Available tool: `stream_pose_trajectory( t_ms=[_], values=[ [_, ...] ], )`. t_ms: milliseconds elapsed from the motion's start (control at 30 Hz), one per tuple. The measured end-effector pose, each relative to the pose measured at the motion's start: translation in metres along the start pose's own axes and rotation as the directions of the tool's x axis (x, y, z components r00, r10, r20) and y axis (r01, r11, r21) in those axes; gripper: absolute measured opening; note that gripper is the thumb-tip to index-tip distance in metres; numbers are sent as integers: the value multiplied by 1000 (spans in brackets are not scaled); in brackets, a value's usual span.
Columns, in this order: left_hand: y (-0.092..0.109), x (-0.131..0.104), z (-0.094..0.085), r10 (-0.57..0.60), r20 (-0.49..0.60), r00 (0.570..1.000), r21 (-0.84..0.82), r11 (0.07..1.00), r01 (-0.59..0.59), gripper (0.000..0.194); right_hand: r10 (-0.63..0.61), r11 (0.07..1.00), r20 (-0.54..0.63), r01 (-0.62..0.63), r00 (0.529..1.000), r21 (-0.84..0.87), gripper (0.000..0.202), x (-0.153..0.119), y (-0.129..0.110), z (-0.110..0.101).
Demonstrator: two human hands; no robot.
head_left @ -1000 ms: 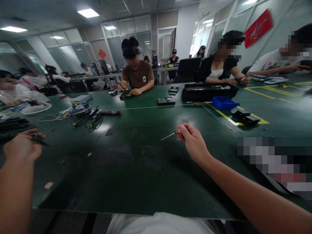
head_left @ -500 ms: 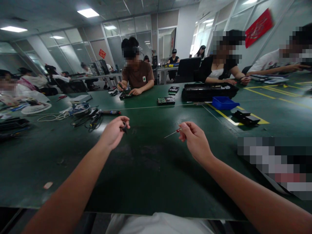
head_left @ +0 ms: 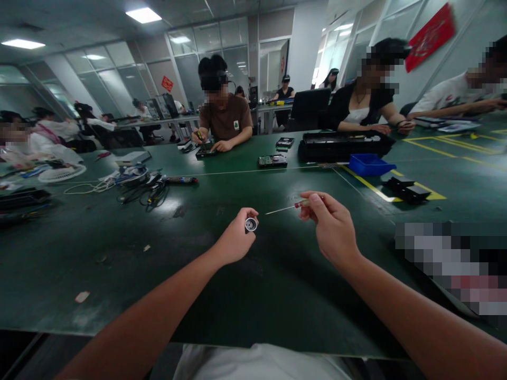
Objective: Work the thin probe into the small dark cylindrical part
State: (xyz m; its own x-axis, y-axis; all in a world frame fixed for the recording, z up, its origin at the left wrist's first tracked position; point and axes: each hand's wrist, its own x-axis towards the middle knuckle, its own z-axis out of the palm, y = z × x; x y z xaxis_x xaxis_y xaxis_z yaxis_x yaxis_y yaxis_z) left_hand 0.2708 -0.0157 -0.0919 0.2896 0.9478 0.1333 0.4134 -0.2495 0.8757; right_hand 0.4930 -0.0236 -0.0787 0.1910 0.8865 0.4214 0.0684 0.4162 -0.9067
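Observation:
My left hand point(head_left: 236, 238) is closed around a small round part point(head_left: 251, 225) with a silver rim and a dark inside, its open face turned toward the camera. Just right of it, my right hand point(head_left: 330, 221) pinches a thin screwdriver point(head_left: 280, 210) by its red and pale handle. The shaft points left, and its tip is a short way from the round part without touching it. Both hands are above the green table point(head_left: 222, 285).
Cables point(head_left: 148, 187) lie at the left beside a white fan-like part point(head_left: 62, 173). Ahead are a circuit board point(head_left: 272, 161), a long black casing point(head_left: 344, 146), a blue tray point(head_left: 370, 164) and black pieces point(head_left: 407, 190). A person point(head_left: 225, 119) works across the table.
My left hand has moved right, toward the screwdriver, and turned so the round part's face shows. My right hand has shifted slightly right; the screwdriver now lies more level.

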Motion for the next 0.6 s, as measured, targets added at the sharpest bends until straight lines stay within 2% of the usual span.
stream_pose_trajectory(
  t_ms=[133, 300, 500, 600],
  values=[
    [-5, -3, -2, 23, -38, 999, 85, 996, -20, 28, -1, 1000, 122, 2, 993, -7, 24, -3, -6, 3],
    [-7, -2, -6, 125, -39, 991, 141, 983, -118, 36, -17, 994, 215, 39, 976, -99, 22, -6, -11, 5],
    [-3, -5, -6, 105, -32, 994, 162, 982, -99, 43, -8, 986, 250, 49, 968, -160, 24, -8, -8, 6],
    [-5, -5, -7, 151, -30, 988, 222, 965, -141, 39, -11, 949, 249, 89, 968, -302, 26, -10, -12, 5]
  ],
)
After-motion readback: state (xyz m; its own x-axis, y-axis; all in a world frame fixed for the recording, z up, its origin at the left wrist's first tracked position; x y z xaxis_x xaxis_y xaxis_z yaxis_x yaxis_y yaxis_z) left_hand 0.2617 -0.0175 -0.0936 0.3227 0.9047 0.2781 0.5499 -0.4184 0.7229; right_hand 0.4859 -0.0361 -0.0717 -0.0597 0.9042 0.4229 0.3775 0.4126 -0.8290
